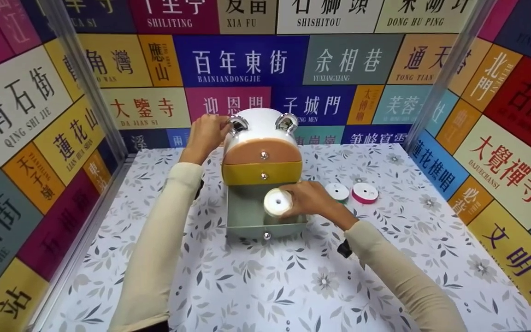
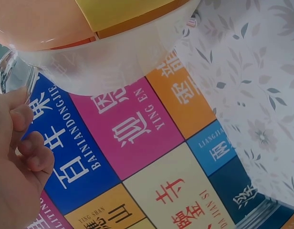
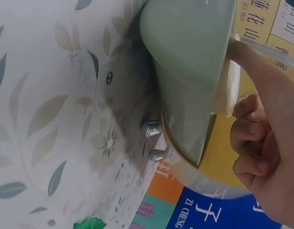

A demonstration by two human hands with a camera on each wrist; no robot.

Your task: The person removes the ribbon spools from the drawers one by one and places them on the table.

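A small rounded drawer box [image 1: 262,124] with a white top and two silver ear-like knobs stands upright at the back of the table. My left hand [image 1: 206,133] pinches its left silver ear [image 1: 238,124], also seen at the edge of the left wrist view. The box's orange and yellow drawers are closed, and the lowest one, a pale green drawer [image 1: 246,207], is pulled out toward me. In my right hand [image 1: 309,199] is a white ribbon spool [image 1: 278,202], gripped by its side over that drawer. The drawer's wall partly hides the spool in the right wrist view.
Two more ribbon spools lie on the table right of the box, one green-edged spool [image 1: 337,192] and one pink-red spool [image 1: 365,192]. Panels with printed signs [image 1: 242,60] rise behind and at both sides. A leaf-patterned cloth [image 1: 247,286] covers the table.
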